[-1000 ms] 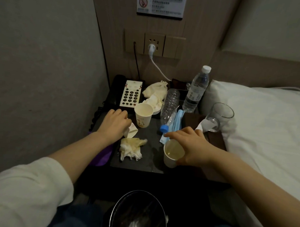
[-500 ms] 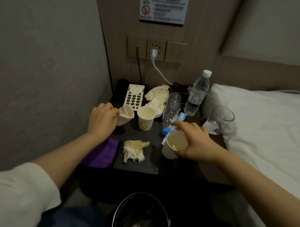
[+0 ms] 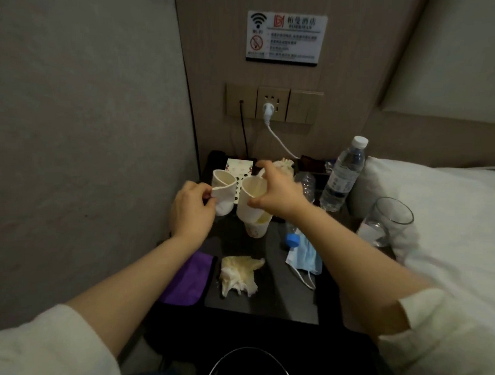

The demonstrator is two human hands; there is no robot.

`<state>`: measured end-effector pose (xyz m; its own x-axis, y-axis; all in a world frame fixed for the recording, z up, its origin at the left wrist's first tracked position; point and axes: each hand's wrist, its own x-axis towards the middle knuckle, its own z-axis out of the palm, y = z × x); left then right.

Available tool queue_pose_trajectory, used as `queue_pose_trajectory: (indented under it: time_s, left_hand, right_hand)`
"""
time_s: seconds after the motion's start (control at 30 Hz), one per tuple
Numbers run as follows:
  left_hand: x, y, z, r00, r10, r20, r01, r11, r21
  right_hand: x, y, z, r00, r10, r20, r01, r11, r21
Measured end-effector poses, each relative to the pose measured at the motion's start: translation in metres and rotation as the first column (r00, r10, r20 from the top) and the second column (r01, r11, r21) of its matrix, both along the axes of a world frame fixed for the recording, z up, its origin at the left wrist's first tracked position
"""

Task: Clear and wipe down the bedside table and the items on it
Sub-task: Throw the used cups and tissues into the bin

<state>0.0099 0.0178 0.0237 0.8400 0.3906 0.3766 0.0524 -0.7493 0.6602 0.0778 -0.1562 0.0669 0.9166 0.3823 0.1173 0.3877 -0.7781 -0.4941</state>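
Note:
My left hand (image 3: 193, 210) pinches a crushed white paper cup (image 3: 223, 190) above the dark bedside table (image 3: 287, 303). My right hand (image 3: 280, 192) grips a second paper cup (image 3: 253, 197), tilted over a third paper cup (image 3: 256, 229) that stands on the table. A crumpled yellowish tissue (image 3: 239, 275) lies near the table's front. A blue face mask (image 3: 305, 255) lies to its right beside an empty plastic bottle with a blue cap (image 3: 292, 239). A purple cloth (image 3: 187, 280) hangs at the table's left edge.
A phone keypad (image 3: 238, 166) and more crumpled tissue (image 3: 283, 164) sit at the back. A full water bottle (image 3: 342, 176) and a glass (image 3: 388, 220) stand on the right by the white pillow (image 3: 436, 222). A dark bin (image 3: 248, 367) is below the front edge. Cables run from the wall socket (image 3: 271, 104).
Both hands lifted their cups and moved toward the back of the table. The right hand's cup now tilts over the standing cup. The camera tilted up.

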Motion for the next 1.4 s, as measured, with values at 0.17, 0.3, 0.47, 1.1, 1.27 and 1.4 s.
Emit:
queue_pose_trajectory:
  time_s: [0.17, 0.3, 0.47, 1.1, 1.27, 1.4]
  left_hand:
    - [0.006, -0.002, -0.002, 1.0, -0.029, -0.01, 0.029, 1.0, -0.004]
    - [0.006, -0.002, -0.004, 0.999, -0.011, -0.033, 0.011, 1.0, -0.008]
    - [0.004, -0.006, -0.007, 0.998, -0.027, -0.051, 0.024, 0.999, -0.047]
    - [-0.024, -0.056, 0.078, 0.967, -0.117, 0.227, 0.231, 0.777, -0.585]
    - [-0.055, -0.075, 0.09, 0.948, -0.227, 0.223, 0.317, 0.742, -0.59]
    - [-0.081, -0.082, 0.096, 0.928, -0.286, 0.239, 0.372, 0.692, -0.619]
  right_hand:
    - [0.004, 0.003, -0.013, 0.999, -0.032, 0.037, 0.035, 0.997, -0.065]
    - [0.006, -0.001, -0.015, 0.995, -0.051, 0.09, 0.063, 0.99, -0.128]
    - [0.008, 0.0, -0.031, 0.996, -0.093, -0.002, 0.092, 0.984, -0.151]
    - [-0.055, -0.026, -0.049, 0.99, -0.102, -0.098, 0.135, 0.884, 0.448]
    - [-0.094, -0.034, -0.022, 0.988, 0.011, -0.154, 0.092, 0.753, 0.651]
    - [-0.121, -0.048, -0.006, 0.988, 0.057, -0.143, 0.069, 0.669, 0.74]
